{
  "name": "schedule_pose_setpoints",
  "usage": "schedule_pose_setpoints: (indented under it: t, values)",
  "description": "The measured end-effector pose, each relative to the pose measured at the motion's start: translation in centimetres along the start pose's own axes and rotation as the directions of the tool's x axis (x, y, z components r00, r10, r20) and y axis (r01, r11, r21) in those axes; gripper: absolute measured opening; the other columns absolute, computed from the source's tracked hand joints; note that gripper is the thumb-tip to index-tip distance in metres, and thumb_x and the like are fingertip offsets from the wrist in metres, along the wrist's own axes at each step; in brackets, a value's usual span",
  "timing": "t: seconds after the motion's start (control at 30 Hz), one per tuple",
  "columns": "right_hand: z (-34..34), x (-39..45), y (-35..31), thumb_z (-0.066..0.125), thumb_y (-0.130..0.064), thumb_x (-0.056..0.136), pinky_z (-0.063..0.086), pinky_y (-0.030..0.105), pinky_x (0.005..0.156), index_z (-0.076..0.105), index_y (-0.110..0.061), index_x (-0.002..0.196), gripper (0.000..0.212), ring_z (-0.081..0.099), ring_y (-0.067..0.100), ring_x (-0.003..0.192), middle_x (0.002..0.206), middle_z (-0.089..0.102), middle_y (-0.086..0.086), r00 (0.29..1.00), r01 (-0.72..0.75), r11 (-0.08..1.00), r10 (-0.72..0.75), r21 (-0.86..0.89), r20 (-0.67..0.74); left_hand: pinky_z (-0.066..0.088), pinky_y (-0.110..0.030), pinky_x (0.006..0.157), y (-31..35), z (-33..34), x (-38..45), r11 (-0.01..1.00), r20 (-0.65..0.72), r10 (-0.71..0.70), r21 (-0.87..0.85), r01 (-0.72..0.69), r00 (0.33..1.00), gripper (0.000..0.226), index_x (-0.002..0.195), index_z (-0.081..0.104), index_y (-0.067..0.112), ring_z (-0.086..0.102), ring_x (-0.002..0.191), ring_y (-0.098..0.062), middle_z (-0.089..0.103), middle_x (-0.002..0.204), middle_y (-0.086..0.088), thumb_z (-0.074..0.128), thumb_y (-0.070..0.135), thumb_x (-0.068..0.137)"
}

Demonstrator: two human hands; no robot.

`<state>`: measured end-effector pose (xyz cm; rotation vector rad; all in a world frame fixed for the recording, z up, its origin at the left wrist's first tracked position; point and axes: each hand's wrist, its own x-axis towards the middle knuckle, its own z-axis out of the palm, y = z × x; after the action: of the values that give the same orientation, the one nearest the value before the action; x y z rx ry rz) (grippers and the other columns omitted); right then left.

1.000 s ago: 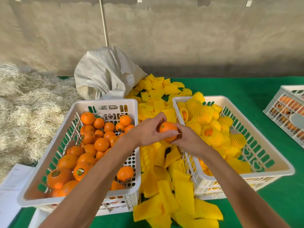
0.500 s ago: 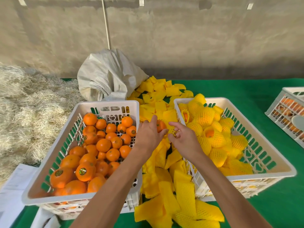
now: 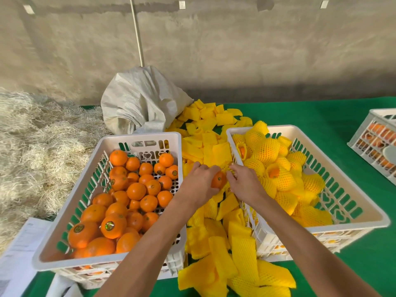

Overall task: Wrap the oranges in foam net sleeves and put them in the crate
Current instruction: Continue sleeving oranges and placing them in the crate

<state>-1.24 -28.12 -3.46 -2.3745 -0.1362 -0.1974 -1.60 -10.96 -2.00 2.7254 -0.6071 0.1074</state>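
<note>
The left hand [image 3: 198, 183] grips an orange [image 3: 218, 179] between the two white crates, above the loose yellow foam net sleeves [image 3: 216, 151]. The right hand [image 3: 244, 183], just right of the orange, pinches a foam net sleeve [image 3: 230, 171] at its far edge.

White slotted plastic crates [image 3: 230, 136] hold glossy, fine-pored oranges [image 3: 136, 191] and matt yellow foam net sleeves [image 3: 244, 256], on a matt green cloth [image 3: 321, 112], beside a coarse woven white sack [image 3: 139, 99], dry straw-like fibre [image 3: 38, 146] and a rough grey wall [image 3: 235, 50].
</note>
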Motion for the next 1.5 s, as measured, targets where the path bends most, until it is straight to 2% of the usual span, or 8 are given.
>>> schedule_pose_setpoints:
  t: [0.37,0.53,0.67,0.87,1.0,1.1,1.33,1.5]
  values:
    - [0.0,-0.3,-0.8,0.049,-0.021,0.106,0.041,0.037,0.052,0.066,-0.005,0.113,0.025,0.051,0.014,0.057,0.065,0.054,0.0,0.99,0.069,0.997,-0.065,0.026,-0.127,0.039,-0.031,0.077,-0.8,-2.5,2.9,0.993,0.413,0.068,-0.114,-0.023,0.908,0.052,0.151,0.05,0.021,0.054,0.105,-0.024,0.059,0.128,-0.01,0.064,0.026,0.101]
    - [-1.4,0.2,0.0,0.05,-0.026,0.107,0.03,0.02,0.044,0.063,-0.008,0.099,0.023,0.043,0.004,0.047,0.057,0.048,-0.005,0.973,0.001,0.965,0.059,0.262,-0.222,0.05,-0.039,0.095,-0.7,-0.3,1.4,0.885,0.26,0.089,-0.464,0.043,0.961,0.055,0.159,0.036,0.031,0.053,0.107,-0.028,0.047,0.118,-0.01,0.055,0.028,0.107]
    - [-2.3,0.7,0.7,0.054,-0.028,0.105,0.032,0.029,0.048,0.067,-0.011,0.093,0.025,0.04,0.005,0.05,0.057,0.047,-0.004,0.959,0.031,0.941,0.067,0.336,-0.274,0.062,-0.032,0.087,0.6,1.6,-0.3,0.529,0.183,-0.014,-0.833,0.163,0.983,0.068,0.157,0.039,0.029,0.057,0.125,-0.018,0.045,0.144,-0.002,0.061,0.049,0.097]
    - [-2.8,1.4,1.1,0.055,-0.038,0.104,0.045,0.029,0.055,0.074,-0.017,0.091,0.031,0.053,0.005,0.062,0.065,0.06,-0.01,0.977,0.003,0.875,0.101,0.484,-0.189,0.052,-0.02,0.091,0.3,2.4,-0.3,0.641,0.015,-0.099,-0.764,0.075,0.995,0.082,0.151,0.047,0.032,0.054,0.118,-0.012,0.051,0.135,0.004,0.082,0.044,0.079]
    - [-3.1,1.4,0.6,0.053,-0.043,0.103,0.054,0.023,0.083,0.074,-0.032,0.112,0.025,0.065,0.003,0.099,0.104,0.072,-0.019,0.993,0.019,0.825,0.053,0.565,-0.11,0.047,-0.023,0.067,-0.1,2.1,0.3,0.314,0.026,-0.152,-0.946,0.074,0.988,0.027,0.113,0.068,0.024,0.055,0.071,-0.011,0.063,0.078,0.01,0.078,0.035,0.091]
    - [-2.7,0.8,0.1,0.06,-0.06,0.094,0.056,0.029,0.094,0.066,-0.041,0.128,0.04,0.056,-0.001,0.125,0.136,0.059,-0.024,0.998,0.043,0.844,-0.062,0.535,0.017,0.041,-0.028,0.06,-0.1,1.7,0.8,0.232,0.044,-0.255,-0.967,0.105,0.966,0.041,0.092,0.063,0.013,0.046,0.059,-0.017,0.051,0.062,0.001,0.074,0.052,0.09]
    - [-2.6,-0.5,-0.2,0.082,-0.052,0.075,0.064,0.04,0.079,0.054,-0.025,0.141,0.076,0.063,0.021,0.123,0.152,0.044,-0.002,0.986,-0.166,0.739,0.101,0.652,0.136,0.022,-0.016,0.043,1.4,1.5,2.8,0.537,-0.113,-0.385,-0.835,0.123,0.916,0.068,0.05,0.029,0.025,0.025,0.041,-0.006,0.028,0.044,0.01,0.054,0.069,0.094]
    - [-6.6,-1.0,1.7,0.081,-0.05,0.081,0.064,0.044,0.077,0.071,-0.013,0.11,0.048,0.075,0.018,0.095,0.103,0.076,0.008,0.989,-0.145,0.782,0.098,0.606,0.11,0.023,-0.021,0.04,4.0,2.2,4.3,0.524,-0.086,-0.329,-0.845,0.106,0.94,0.071,0.041,0.031,0.026,0.028,0.037,-0.005,0.031,0.04,0.012,0.05,0.068,0.095]
